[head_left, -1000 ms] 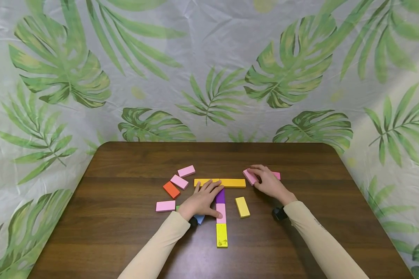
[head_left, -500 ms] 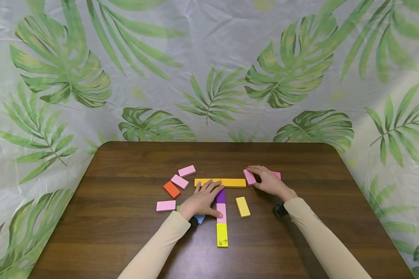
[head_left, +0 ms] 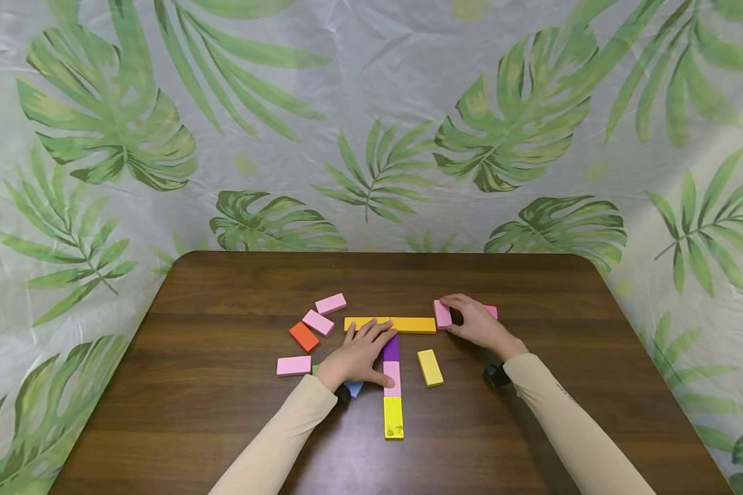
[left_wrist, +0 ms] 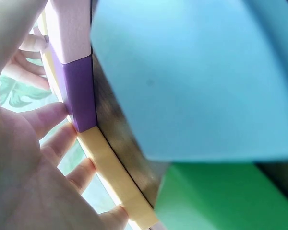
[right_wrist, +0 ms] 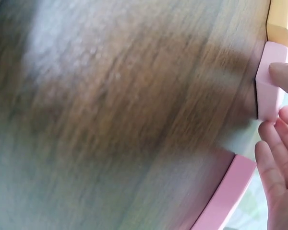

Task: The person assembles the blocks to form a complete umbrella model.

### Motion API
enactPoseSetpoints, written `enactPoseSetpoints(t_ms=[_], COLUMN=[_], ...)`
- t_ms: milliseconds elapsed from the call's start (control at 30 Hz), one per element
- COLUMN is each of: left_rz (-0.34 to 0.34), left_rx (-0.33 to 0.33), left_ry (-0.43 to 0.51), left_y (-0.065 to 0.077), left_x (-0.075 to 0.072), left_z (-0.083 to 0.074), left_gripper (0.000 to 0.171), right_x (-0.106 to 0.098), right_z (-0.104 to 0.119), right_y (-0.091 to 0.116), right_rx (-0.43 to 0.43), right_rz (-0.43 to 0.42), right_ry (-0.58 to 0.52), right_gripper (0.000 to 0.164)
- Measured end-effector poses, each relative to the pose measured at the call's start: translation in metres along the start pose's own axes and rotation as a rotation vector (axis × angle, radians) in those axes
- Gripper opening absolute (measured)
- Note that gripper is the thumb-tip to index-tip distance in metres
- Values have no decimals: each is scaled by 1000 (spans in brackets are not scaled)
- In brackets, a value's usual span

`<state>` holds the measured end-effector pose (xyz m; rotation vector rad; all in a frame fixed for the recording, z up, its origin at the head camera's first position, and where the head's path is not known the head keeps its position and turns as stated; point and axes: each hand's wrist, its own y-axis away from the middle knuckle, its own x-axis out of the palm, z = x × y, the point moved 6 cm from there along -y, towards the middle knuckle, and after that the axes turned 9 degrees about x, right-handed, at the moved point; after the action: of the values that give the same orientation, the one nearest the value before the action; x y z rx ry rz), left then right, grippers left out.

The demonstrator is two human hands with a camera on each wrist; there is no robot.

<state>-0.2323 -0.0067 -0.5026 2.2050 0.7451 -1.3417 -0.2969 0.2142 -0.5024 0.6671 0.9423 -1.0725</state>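
Note:
My right hand (head_left: 479, 324) pinches a pink block (head_left: 442, 314) between thumb and fingers, at the right end of two orange blocks (head_left: 413, 325) laid end to end. In the right wrist view the thumb is on the near side of this pink block (right_wrist: 267, 98), whose end lies right by the orange one. My left hand (head_left: 358, 354) spreads over the row, its fingertips on the orange and purple (head_left: 392, 349) blocks. Its thumb lies on another pink block (head_left: 392, 371) below the purple one. A bright yellow block (head_left: 393, 416) closes this column nearest me.
A pale yellow block (head_left: 430, 368) lies right of the column. A deeper pink block (head_left: 491, 311) is partly behind my right hand. Several pink blocks (head_left: 331, 304) and a red-orange one (head_left: 304, 337) lie left. Blue (left_wrist: 197, 81) and green (left_wrist: 221, 196) blocks sit under my left wrist.
The pink block in my right hand has turned from slanted to nearly upright in the head view, against the end of the orange row. My left hand has stayed put.

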Motion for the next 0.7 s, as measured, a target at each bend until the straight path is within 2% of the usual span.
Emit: enactPoseSetpoints(t_ms=[433, 700], left_rz=[-6, -6], left_rx=[3, 5], left_ry=[4, 1], left_y=[0, 0], left_x=[0, 1], left_z=[1, 2], left_gripper=[95, 94], right_x=[4, 0], right_z=[1, 2], right_y=[-3, 0], right_rx=[21, -12], right_rz=[-2, -20], right_ry=[-7, -38], right_gripper=[56, 56])
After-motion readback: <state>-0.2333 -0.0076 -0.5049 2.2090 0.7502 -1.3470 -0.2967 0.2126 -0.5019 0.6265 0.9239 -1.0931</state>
